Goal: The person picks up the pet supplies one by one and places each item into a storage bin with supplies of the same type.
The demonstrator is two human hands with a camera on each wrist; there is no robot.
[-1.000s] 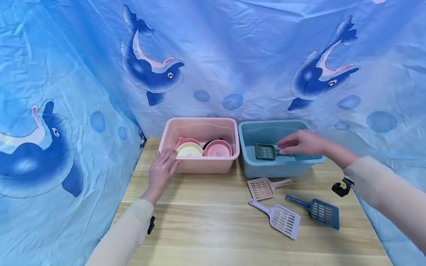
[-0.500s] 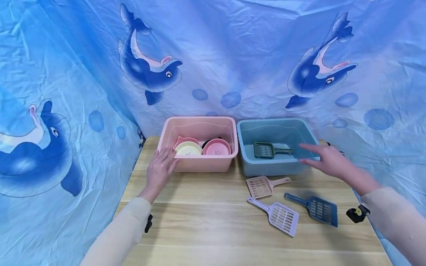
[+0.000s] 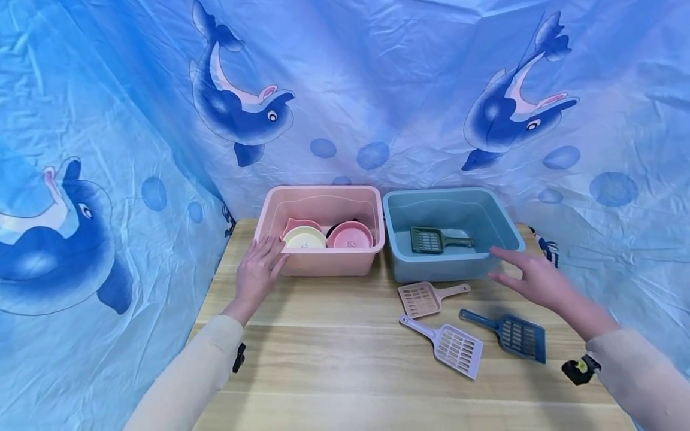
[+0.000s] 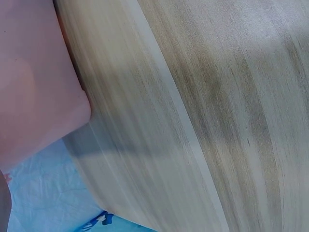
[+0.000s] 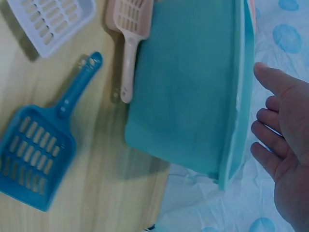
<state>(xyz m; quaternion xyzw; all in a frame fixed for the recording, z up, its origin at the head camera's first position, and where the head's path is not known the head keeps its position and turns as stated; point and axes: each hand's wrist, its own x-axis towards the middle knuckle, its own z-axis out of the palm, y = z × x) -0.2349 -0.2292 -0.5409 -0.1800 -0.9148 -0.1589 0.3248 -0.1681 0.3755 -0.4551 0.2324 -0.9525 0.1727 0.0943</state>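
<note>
My left hand [image 3: 256,275] rests on the front left corner of a pink bin [image 3: 329,263], fingers laid over its rim. Inside that bin sit a pale yellow bowl [image 3: 304,238] and a pink bowl [image 3: 350,236], partly covering another pink bowl [image 3: 303,223] and a black rim behind them. My right hand [image 3: 541,282] holds nothing and hovers by the front right corner of a blue-green bin [image 3: 439,269], its fingers loosely extended. A dark green litter scoop [image 3: 436,239] lies in this bin. The right wrist view shows the right hand [image 5: 292,140] beside the bin's rim.
On the wooden table [image 3: 323,359], in front of the blue-green bin, lie a beige litter scoop [image 3: 439,296], a lavender one [image 3: 439,340] and a dark blue one [image 3: 501,328]. A blue dolphin-print sheet [image 3: 334,90] hangs behind and at the sides.
My right hand has moved from above the dark green scoop's handle, rightward and toward me, out past the bin's front rim. The scoop stays in the bin; the left hand keeps its place.
</note>
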